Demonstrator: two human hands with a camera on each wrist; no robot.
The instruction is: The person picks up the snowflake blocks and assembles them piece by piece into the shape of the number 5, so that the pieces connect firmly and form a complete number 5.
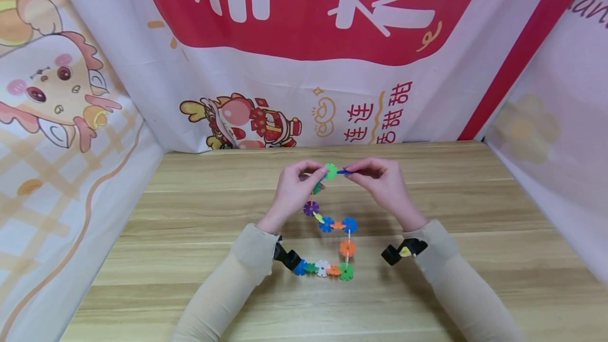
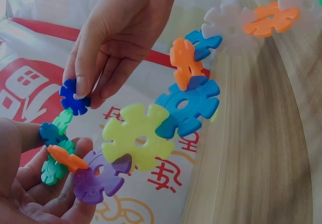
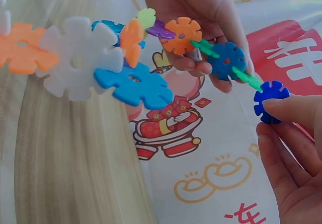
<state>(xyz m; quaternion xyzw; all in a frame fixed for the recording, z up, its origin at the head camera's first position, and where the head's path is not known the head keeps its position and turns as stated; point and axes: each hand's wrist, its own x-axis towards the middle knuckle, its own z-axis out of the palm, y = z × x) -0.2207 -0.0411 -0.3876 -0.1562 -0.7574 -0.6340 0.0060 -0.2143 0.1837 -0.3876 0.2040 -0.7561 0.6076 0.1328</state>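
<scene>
Centrally, chain of snowflake discs (image 1: 332, 236) held up at far end by left hand (image 1: 292, 191) (fingers pinching it); dark blue disc (image 2: 74, 97) pinched by right hand (image 1: 382, 183), above worktop (image 1: 190, 257).

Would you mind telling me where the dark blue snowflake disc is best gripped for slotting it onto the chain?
Probably by its flat faces, on the half away from the chain. The right hand pinches the dark blue disc that way, coming from the right, so the notched rim facing the green disc stays free. The left hand holds the chain.
</scene>
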